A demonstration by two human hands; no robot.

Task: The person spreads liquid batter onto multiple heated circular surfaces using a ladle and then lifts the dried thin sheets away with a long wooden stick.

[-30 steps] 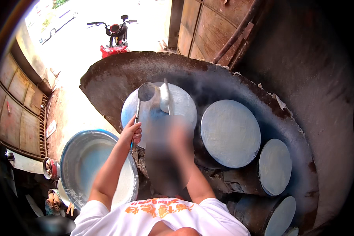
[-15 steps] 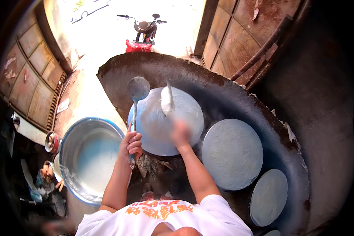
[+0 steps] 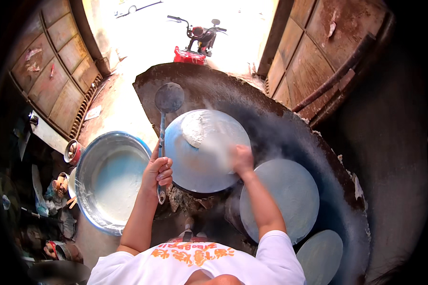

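My left hand [image 3: 159, 172] is closed round the handle of a long metal ladle [image 3: 169, 98], held upright with its bowl at the top. My right hand [image 3: 243, 159] is closed over the right side of a round griddle [image 3: 188, 175]. Motion blur smears the pale, batter-coated spreader it grips, so its exact shape is unclear. A thick white patch of batter [image 3: 193, 128] lies on the griddle's upper left. A large blue-rimmed basin [image 3: 79, 183] of white batter stands to the left of my left hand.
Another round griddle [image 3: 280, 199], covered with a thin pale layer, sits beside my right forearm. A further griddle [image 3: 321, 256] lies nearer me. A dark curved counter edge [image 3: 271, 102] surrounds them, with steam above. A small red can [image 3: 72, 153] stands left of the basin.
My right hand has moved rightward across the griddle, and the white patch at its upper left shows broader. My left hand still holds the ladle upright. The whole view has shifted slightly.
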